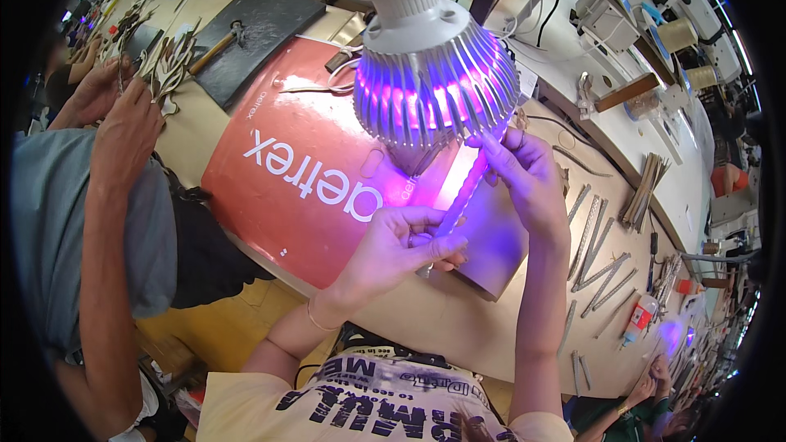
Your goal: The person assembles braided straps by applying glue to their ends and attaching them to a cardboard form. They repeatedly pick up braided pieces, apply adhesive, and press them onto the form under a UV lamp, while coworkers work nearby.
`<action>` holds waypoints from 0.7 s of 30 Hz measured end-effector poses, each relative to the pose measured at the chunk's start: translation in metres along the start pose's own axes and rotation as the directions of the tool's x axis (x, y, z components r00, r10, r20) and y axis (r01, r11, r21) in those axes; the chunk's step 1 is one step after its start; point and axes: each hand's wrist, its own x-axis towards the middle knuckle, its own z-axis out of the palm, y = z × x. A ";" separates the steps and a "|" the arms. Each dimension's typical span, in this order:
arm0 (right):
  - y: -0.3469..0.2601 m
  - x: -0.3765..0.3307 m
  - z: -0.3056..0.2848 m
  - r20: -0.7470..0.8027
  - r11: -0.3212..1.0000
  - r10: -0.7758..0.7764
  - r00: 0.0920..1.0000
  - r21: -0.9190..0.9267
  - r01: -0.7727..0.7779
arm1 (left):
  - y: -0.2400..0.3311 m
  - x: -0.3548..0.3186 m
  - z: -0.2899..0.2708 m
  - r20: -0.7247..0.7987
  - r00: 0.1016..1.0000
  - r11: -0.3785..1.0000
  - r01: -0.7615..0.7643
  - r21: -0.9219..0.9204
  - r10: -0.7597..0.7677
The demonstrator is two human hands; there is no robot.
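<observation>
Both my hands hold a narrow strip with a wavy, braided-looking edge [468, 190], slanted just below a lamp with a finned metal housing [434, 74]. Purple light falls on the strip and my fingers. My left hand [401, 241] pinches the lower end between thumb and fingers. At the upper end, right by the lamp's rim, my right hand [524, 168] grips it with thumb and fingertips. The strip's exact material is hard to tell in the glare. Beneath my hands lies a brown board or box [495, 266].
A glossy red sheet [270, 188] covers the table's left part, with scissors [323, 86] on it. Behind lies a black slab [270, 24] bearing a hammer [219, 49]. Several braided strips [602, 254] and a glue bottle [640, 317] lie right. A co-worker's hands [123, 98] handle pale strips at left.
</observation>
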 end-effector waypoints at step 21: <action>0.003 -0.056 -0.022 -0.223 0.995 -0.091 0.970 -0.046 0.083 | -0.003 -0.033 0.019 0.307 0.952 0.990 0.046 -0.130 -0.004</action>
